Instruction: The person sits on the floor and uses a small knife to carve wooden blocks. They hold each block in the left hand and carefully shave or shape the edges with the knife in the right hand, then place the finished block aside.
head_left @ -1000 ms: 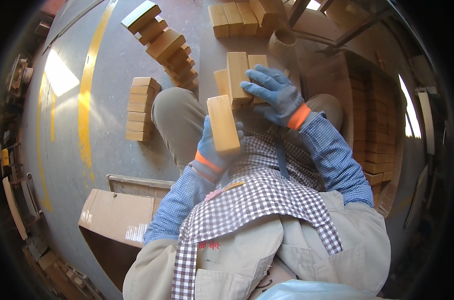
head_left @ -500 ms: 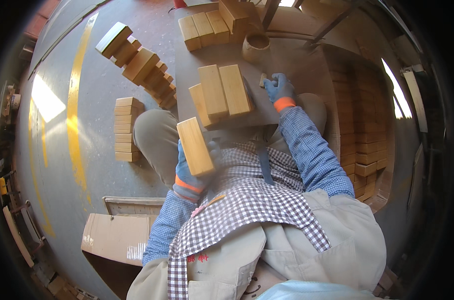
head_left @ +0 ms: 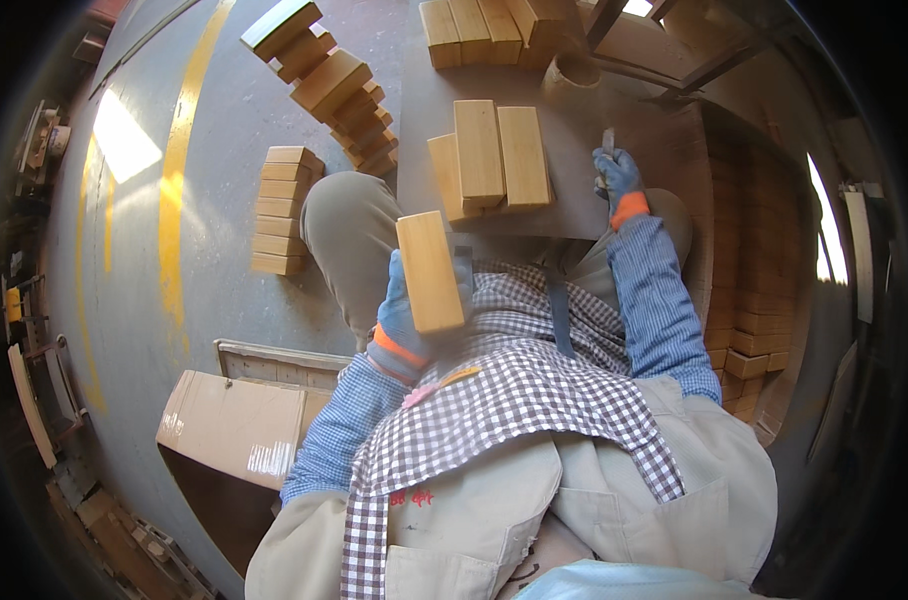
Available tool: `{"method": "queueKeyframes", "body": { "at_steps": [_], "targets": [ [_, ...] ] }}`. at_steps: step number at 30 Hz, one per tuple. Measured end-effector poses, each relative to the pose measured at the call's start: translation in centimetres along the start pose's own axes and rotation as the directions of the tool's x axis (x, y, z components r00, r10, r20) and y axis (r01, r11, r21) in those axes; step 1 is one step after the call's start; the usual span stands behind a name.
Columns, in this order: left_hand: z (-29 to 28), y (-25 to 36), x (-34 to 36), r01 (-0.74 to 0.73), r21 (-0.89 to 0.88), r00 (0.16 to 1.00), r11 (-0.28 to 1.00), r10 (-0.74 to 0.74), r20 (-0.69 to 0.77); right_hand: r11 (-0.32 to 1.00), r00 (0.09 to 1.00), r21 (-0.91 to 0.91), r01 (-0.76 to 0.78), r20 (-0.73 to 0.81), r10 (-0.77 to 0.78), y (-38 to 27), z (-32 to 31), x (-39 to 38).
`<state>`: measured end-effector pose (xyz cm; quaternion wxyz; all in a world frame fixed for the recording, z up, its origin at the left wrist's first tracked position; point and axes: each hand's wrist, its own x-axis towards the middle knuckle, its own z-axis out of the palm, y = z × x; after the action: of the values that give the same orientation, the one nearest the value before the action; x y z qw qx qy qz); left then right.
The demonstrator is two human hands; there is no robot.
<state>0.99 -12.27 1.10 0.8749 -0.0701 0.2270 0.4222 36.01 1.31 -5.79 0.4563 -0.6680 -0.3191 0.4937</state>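
My left hand (head_left: 402,310), in a blue glove with an orange cuff, grips a tan wooden block (head_left: 429,270) low over my lap. My right hand (head_left: 619,180), gloved alike, is closed on a small slim pale tool (head_left: 607,140), too small to identify, at the right side of the grey work surface (head_left: 574,210). Left of that hand, several wooden blocks (head_left: 522,155) lie side by side near the front edge of the surface. An open cylindrical container (head_left: 574,78) stands behind my right hand.
A row of blocks (head_left: 474,30) sits at the back. On the floor at left are a leaning stack (head_left: 334,85) and a shorter stack (head_left: 279,230). A large carton of blocks (head_left: 749,330) stands at right, a cardboard box (head_left: 214,420) at lower left, metal bars (head_left: 719,65) upper right.
My right hand has left the front blocks, moved right and closed on the small pale tool. My left hand still holds its block, slightly lower than a second ago.
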Motion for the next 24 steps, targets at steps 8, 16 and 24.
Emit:
{"method": "queueKeyframes", "body": {
  "at_steps": [8,16,24],
  "targets": [
    [1.3,-0.6,0.0,0.05,0.032,0.996,0.998,-0.047,-0.074,1.0,0.893,0.009,-0.027,0.45,0.02,-6.7,3.5,-18.9],
    [-0.6,-1.1,-0.9,0.013,0.035,0.999,0.999,-0.012,-0.04,0.936,0.812,-0.148,0.318,0.551,-0.189,-6.3,10.0,-18.7],
    [-1.9,-1.1,-0.8,0.049,-0.013,0.998,0.999,-0.049,0.034,0.603,0.697,-0.374,0.704,0.527,-0.486,-6.3,12.0,-17.9]
  ]
}}
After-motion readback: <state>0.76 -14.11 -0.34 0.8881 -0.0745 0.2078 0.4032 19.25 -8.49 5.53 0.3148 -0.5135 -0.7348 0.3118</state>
